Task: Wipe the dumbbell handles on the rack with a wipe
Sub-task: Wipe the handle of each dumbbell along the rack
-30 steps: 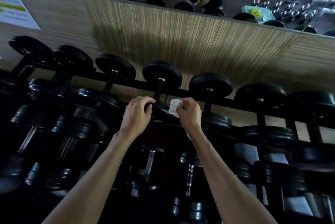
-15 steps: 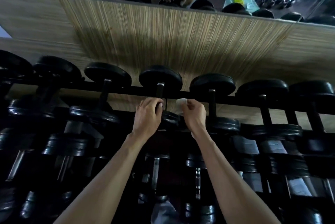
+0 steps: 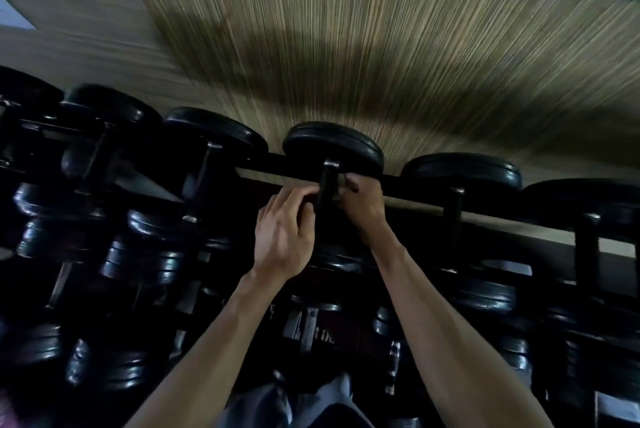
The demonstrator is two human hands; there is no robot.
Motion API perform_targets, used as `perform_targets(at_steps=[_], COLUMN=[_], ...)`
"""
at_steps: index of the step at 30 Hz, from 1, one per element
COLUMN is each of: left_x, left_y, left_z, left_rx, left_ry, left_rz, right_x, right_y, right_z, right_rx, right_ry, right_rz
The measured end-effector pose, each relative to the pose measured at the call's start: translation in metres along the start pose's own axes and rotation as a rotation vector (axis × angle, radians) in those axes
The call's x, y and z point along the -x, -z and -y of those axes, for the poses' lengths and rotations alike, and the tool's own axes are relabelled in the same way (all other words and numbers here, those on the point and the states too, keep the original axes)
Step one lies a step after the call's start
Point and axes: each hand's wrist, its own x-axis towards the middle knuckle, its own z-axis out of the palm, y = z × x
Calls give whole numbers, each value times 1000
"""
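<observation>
A black dumbbell lies on the top row of the rack, its far head (image 3: 332,147) against the wall and its dark handle (image 3: 327,190) running toward me. My left hand (image 3: 285,233) touches the handle from the left with curled fingers. My right hand (image 3: 363,205) holds the wipe (image 3: 341,190) against the handle's right side; only a small grey patch of the wipe shows by the fingers. The dumbbell's near head (image 3: 334,257) sits below my wrists.
More black dumbbells fill the rack on both sides, such as one to the left (image 3: 214,136) and one to the right (image 3: 460,171). Lower rows (image 3: 149,261) hold further dumbbells. A ribbed wooden wall panel (image 3: 363,46) rises behind, with a mirror strip above.
Both hands have moved up from the dumbbell's near head onto its handle. The wipe, plainly white before, is now mostly hidden against the handle. The view has tilted and moved closer.
</observation>
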Motion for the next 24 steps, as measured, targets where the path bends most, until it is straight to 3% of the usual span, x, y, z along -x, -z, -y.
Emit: perform_targets(at_steps=[2,5,7,10,13,15,19,21,24], left_x=[1,1,1,1,2,3,3,4,3], left_y=[-1,-2,-2,-3,-3,-3,-1,-2,-2], left_z=[1,-1,-2,-3,-4,-5,-7,-6,-5], left_rx=[22,30,23,29,40,40,49,54,54], left_ry=[8,28,40,61,84,85,72,69,71], left_rz=[6,-1,2,3,-12,-14,-22,-26,-44], right_x=[17,43,44,19,-4,9,47,41,16], right_y=[8,20,21,14,5,7,18,15,5], right_z=[-3,-10,-9,-1,8,9,-5,-2,12], right_rx=[-117,-14,-5,-186,-214,-188,-16,-6,-134], right_ry=[-26,-94,-126,-102,-92,-101,-166,-170,-137], right_rz=[104,320,363,139,-77,-36,320,263,-3])
